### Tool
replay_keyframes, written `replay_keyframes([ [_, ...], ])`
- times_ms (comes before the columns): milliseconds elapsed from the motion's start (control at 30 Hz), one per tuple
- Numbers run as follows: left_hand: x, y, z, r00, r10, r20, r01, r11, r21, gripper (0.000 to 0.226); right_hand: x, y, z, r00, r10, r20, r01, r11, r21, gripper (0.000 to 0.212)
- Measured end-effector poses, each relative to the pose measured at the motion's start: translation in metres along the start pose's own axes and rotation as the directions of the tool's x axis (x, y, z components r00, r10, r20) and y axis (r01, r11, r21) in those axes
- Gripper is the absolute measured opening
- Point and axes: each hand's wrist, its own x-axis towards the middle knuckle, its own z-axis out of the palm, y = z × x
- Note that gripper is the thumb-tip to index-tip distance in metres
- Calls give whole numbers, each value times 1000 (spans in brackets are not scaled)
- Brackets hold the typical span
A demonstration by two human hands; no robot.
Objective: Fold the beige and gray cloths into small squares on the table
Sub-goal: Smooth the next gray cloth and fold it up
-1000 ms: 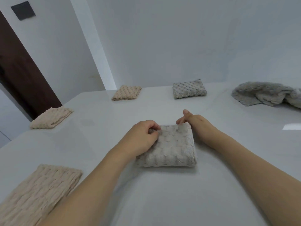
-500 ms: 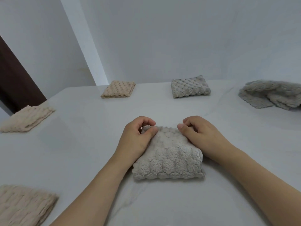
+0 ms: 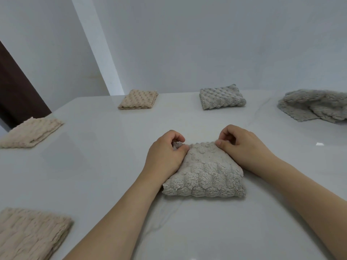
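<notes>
A folded gray cloth [image 3: 206, 173] lies as a thick square on the white table [image 3: 105, 158] in front of me. My left hand [image 3: 165, 154] pinches its far left corner with curled fingers. My right hand [image 3: 242, 145] pinches its far right corner between thumb and fingers. A second folded gray cloth [image 3: 221, 98] sits at the back. An unfolded gray cloth [image 3: 315, 107] is heaped at the far right. Folded beige cloths lie at the back [image 3: 139, 99], at the left [image 3: 31, 132] and at the near left [image 3: 32, 233].
White walls close the table off behind. A dark brown door [image 3: 16, 91] stands beyond the table's left edge. A small bright spot [image 3: 319, 144] shows on the table at the right.
Both hands have shifted along the far edge of the gray cloth to its corners. The view has panned slightly, so the cloths sit a little differently in frame.
</notes>
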Motion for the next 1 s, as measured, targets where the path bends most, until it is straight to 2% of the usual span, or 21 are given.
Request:
replay_keyframes([
  [67, 0, 2, 0, 1000, -4, -18, 4, 1000, -8, 17, 1, -6, -3, 996, 43, 80, -41, 998, -37, 5],
  [133, -1, 4, 1, 1000, -8, 6, 8, 1000, -26, 19, 2, -12, -3, 983, 75, 167, -36, 974, -222, 13],
  [200, -2, 8, 4, 998, -3, 60, 5, 999, -39, 19, 2, -19, -2, 978, 85, 189, -13, 935, -354, 17],
  [333, -3, 9, 7, 996, 5, 93, 1, 998, -66, 19, 3, -25, -8, 974, 73, 213, -6, 954, -299, 40],
  [500, 1, 5, 2, 999, -20, 43, 25, 992, -126, 20, -2, -21, -1, 968, 18, 248, 82, 919, -385, 49],
  [633, 2, 8, -3, 995, -62, 74, 75, 980, -185, 17, -3, -17, 2, 971, -69, 229, 157, 908, -389, 52],
  [767, 0, 13, -17, 965, -169, 201, 218, 943, -253, 19, -4, -15, 8, 969, -164, 184, 220, 912, -346, 52],
  [900, -23, 17, -34, 923, -275, 270, 350, 890, -291, 29, -2, -6, 8, 980, -173, 96, 191, 952, -238, 37],
  [1000, -44, 20, -39, 889, -308, 340, 411, 864, -292, 42, -1, -3, 11, 988, -148, 36, 152, 972, -181, 35],
])
